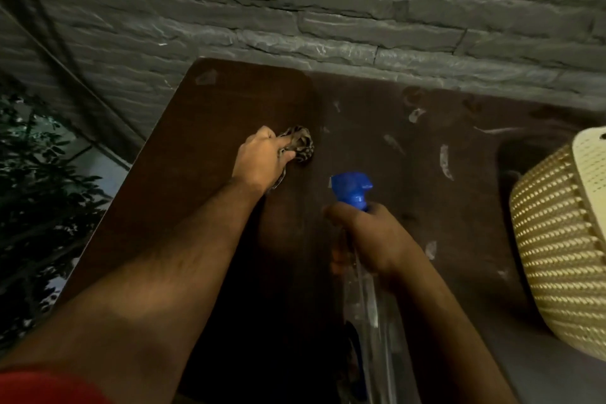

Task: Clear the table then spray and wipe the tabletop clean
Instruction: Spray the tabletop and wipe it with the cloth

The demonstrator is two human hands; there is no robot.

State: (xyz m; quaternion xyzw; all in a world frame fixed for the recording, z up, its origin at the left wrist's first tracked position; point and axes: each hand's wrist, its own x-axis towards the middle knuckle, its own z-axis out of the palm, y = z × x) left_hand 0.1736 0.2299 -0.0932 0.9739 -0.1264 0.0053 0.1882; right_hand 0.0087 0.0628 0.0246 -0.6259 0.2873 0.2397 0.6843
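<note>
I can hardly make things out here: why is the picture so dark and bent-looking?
Head view: dim light, with deep shadow over the near tabletop; wide-angle lens curves the brick wall; the spray bottle and woven basket look soft; pale smears glint at right.

The picture is dim, like a room with little light. The brown table (196, 147) is dark, and it gets almost black near the bottom, under the arms. A soft light falls on the left hand (259, 157) and the forearm, so they look brighter than the right hand (370, 239). The grey brick wall (295, 10) has small shiny spots. The basket (557, 239) is the brightest thing, and it casts a dark shadow on the table beside it. Wet marks on the table gleam a little. Straight lines bend near the edges. The red sleeve (49, 387) and the bottle (370, 305) look blurry.
</note>
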